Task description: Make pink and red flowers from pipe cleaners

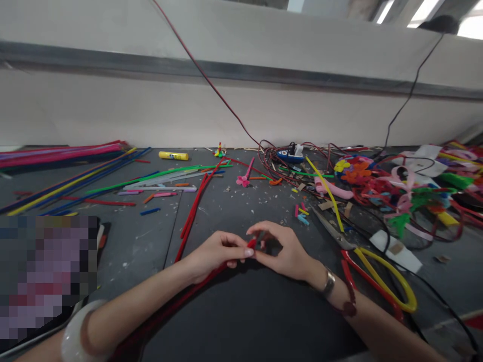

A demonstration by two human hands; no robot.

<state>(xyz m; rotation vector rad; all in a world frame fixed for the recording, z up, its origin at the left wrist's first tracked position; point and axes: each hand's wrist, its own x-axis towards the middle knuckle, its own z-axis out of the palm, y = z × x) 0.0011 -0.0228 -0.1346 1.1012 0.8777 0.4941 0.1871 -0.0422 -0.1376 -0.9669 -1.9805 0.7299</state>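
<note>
Between thumb and fingers, my left hand [221, 253] pinches a red pipe cleaner [251, 244] whose bent end sticks up. Its long tail trails back under my left forearm. My right hand [281, 249] is beside that end, fingers curved and apart, with the thumb close to the red tip; whether it touches is hard to see. More red pipe cleaners [195, 206] lie on the table just beyond my left hand. Right of my right wrist rest large scissors [362, 256] with one red and one yellow handle loop.
Bundled pipe cleaners [64, 156] lie at the far left, near a yellow glue stick [173, 156]. A pink flower piece [243, 180] lies mid-table. Tangled cords surround a blue power strip [290, 155]. Colourful finished shapes [358, 171] heap up at right. A blurred screen [45, 281] is at left.
</note>
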